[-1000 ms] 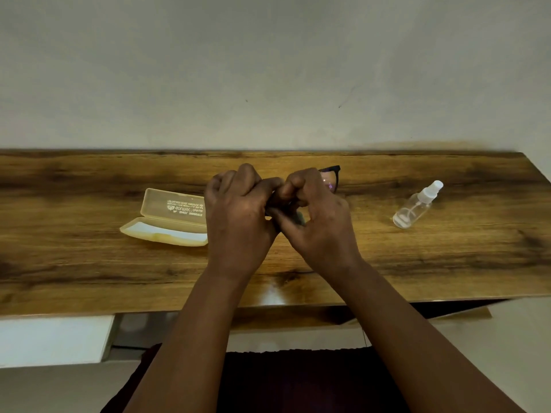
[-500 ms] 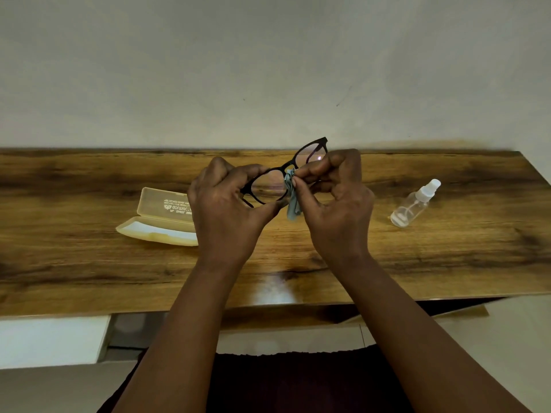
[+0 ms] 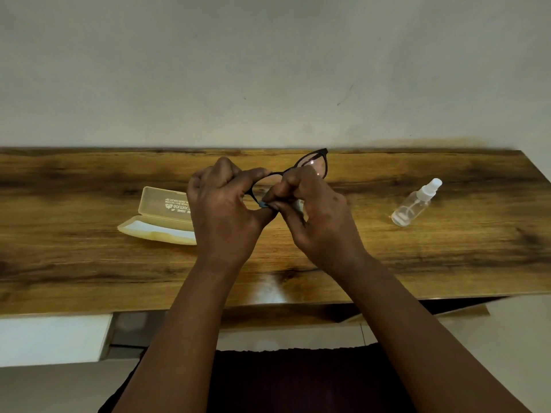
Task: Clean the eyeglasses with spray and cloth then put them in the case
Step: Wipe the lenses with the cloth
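Black-framed eyeglasses (image 3: 316,162) are held above the wooden table, tilted up to the right. My left hand (image 3: 223,210) grips the frame's left end. My right hand (image 3: 316,216) pinches a small grey-blue cloth (image 3: 264,205) against the left lens, and most of the cloth is hidden under the fingers. A cream eyeglass case (image 3: 158,216) lies open on the table to the left, partly behind my left hand. A clear spray bottle (image 3: 414,204) with a white nozzle lies on its side to the right.
The wooden table (image 3: 89,263) runs the full width against a pale wall. Its front edge is near my body, and its right end is just past the bottle. White surfaces lie below the table's front edge.
The glasses came out from between my closed hands and rose. My right hand then slid the cloth leftward and lower over the left lens, leaving the right lens uncovered.
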